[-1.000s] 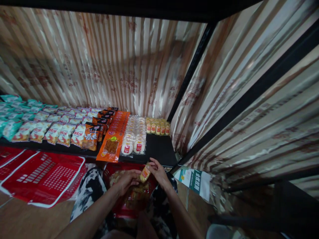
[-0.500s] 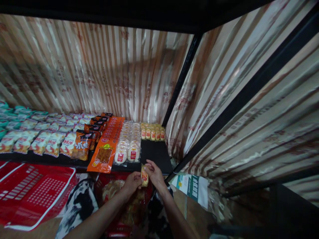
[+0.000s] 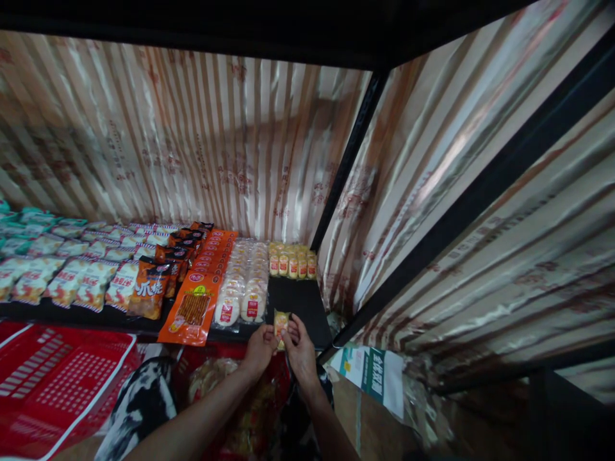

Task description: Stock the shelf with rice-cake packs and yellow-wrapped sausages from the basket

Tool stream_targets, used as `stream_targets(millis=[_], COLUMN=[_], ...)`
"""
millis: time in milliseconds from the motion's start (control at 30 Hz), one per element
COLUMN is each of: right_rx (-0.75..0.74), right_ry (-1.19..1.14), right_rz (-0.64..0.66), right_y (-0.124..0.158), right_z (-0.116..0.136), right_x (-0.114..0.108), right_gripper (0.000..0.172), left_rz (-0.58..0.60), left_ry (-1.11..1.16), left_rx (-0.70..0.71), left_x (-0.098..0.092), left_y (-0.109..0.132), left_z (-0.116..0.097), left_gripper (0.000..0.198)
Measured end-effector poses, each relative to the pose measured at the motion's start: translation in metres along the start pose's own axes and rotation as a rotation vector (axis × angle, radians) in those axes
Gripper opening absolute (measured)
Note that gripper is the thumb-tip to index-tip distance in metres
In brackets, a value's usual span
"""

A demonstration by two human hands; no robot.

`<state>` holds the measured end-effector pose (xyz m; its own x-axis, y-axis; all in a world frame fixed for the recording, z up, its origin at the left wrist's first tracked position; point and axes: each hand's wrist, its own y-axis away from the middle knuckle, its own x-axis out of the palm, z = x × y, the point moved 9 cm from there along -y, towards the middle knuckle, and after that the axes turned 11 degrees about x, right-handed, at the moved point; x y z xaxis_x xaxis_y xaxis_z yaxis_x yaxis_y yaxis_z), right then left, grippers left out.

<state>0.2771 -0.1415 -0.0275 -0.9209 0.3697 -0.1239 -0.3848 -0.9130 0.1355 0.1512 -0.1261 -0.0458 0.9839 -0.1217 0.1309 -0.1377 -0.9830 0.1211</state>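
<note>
A small yellow snack packet [image 3: 281,323] with a red label is held upright between my two hands, at the front edge of the black shelf [image 3: 300,307]. My left hand [image 3: 261,346] pinches its left side. On the right side, the thumb and fingers of my right hand [image 3: 300,349] close on it. Matching yellow packets [image 3: 293,262] stand in rows at the back right of the shelf. Left of them lie two rows of clear-wrapped round white pastries [image 3: 254,302] with red labels. Below my hands, partly hidden by my arms, sit more wrapped snacks [image 3: 250,422].
Orange packs of brown sticks [image 3: 195,307], black-and-orange bags [image 3: 150,288] and several white bags [image 3: 89,282] line the shelf leftward. A red basket [image 3: 62,378] stands at lower left. A black shelf post [image 3: 348,160] and slanted bar [image 3: 456,186] bound the right side.
Both hands have turned the yellow packet so more of its front shows, and it sits slightly higher between the fingers. The view has shifted a little, with the shelf lower in the picture.
</note>
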Motion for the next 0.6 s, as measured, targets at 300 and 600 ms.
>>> stream_targets(millis=[300, 600], right_rx=[-0.015, 0.05], right_ry=[0.404, 0.312], right_rz=[-0.169, -0.127], right_y=[-0.006, -0.027], right_z=[0.02, 0.012], right_x=[-0.012, -0.008], right_gripper=[0.035, 0.041], left_rz=[-0.064, -0.037], left_ry=[-0.2, -0.579], left_rx=[0.068, 0.043], left_x=[-0.003, 0.003], left_y=[-0.023, -0.024], left_z=[-0.003, -0.036], left_gripper=[0.011, 0.027])
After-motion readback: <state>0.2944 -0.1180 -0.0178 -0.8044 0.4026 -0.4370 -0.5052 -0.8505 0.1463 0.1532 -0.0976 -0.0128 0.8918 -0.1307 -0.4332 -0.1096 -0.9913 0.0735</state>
